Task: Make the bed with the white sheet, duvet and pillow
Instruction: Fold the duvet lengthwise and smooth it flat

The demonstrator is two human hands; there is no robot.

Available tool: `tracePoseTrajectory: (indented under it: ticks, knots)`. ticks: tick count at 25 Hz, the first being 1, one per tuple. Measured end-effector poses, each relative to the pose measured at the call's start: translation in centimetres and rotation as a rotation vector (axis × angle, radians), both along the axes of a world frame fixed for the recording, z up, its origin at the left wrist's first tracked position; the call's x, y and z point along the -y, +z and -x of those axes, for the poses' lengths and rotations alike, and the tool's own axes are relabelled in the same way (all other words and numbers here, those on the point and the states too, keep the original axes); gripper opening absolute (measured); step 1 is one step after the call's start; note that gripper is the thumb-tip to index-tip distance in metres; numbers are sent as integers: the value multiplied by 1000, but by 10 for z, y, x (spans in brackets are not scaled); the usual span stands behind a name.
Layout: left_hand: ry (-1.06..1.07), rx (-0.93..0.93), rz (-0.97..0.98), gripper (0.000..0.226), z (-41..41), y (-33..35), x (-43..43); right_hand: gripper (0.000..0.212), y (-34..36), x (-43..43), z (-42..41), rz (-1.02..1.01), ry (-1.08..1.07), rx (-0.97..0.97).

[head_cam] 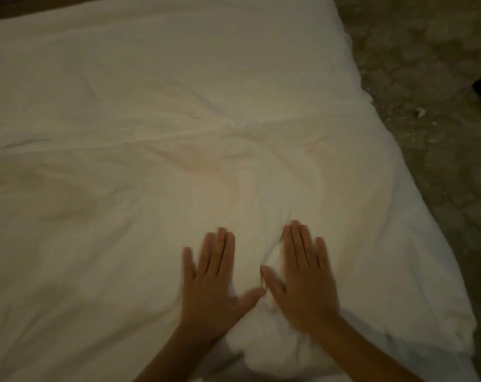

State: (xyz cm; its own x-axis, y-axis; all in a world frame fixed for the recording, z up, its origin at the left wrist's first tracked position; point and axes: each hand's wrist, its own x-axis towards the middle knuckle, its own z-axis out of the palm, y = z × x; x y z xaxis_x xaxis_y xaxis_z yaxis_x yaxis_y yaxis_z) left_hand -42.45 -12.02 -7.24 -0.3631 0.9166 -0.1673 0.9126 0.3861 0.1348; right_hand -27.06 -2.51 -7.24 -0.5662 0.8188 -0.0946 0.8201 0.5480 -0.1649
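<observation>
White duvet (178, 119) wrinkled, under left grip (210, 285) and right grip (302, 279), both splayed flat, pressing it

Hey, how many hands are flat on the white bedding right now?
2. The left hand lies flat on the white bedding at bottom centre. The right hand lies flat just right of it, thumbs nearly touching. None seems hidden.
</observation>
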Motion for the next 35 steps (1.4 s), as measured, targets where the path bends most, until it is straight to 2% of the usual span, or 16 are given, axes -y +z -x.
tracePoseTrajectory:
  ticks: [3,8,12,15,17,20,22,25,28,31,35]
  knots:
    - [-46,-41,-11,102,11,-1,27,85,-2,-10,-28,-64,45,55]
    - [114,7,14,108,-26,2,28,87,3,25,-29,-10,-166,59]
    - [38,-27,-41,105,-27,-5,28,81,1,28,-35,-40,15,68]
    - [41,-38,-57,100,-14,-3,22,82,8,6,-51,-47,29,69]
    - [82,-15,-126,88,-22,-1,-3,78,6,-12,-41,-37,86,29]
    - [-8,-56,-205,74,-28,-4,-64,65,-6,-65,-19,-59,264,-31]
    - [4,-110,-166,77,-19,-4,-114,65,-13,-129,-14,-113,320,-21]
    - [126,-118,-43,87,-12,-8,-175,72,-16,-212,-20,-129,286,42]
    - [181,-134,-13,87,-13,-12,-202,75,-20,-246,-19,-87,284,82]
    - [180,-135,31,87,-24,-8,-197,74,-22,-219,-21,-94,201,29]
    - [-1,-91,-96,76,-93,-9,-137,69,-13,-140,-72,-28,167,-43]
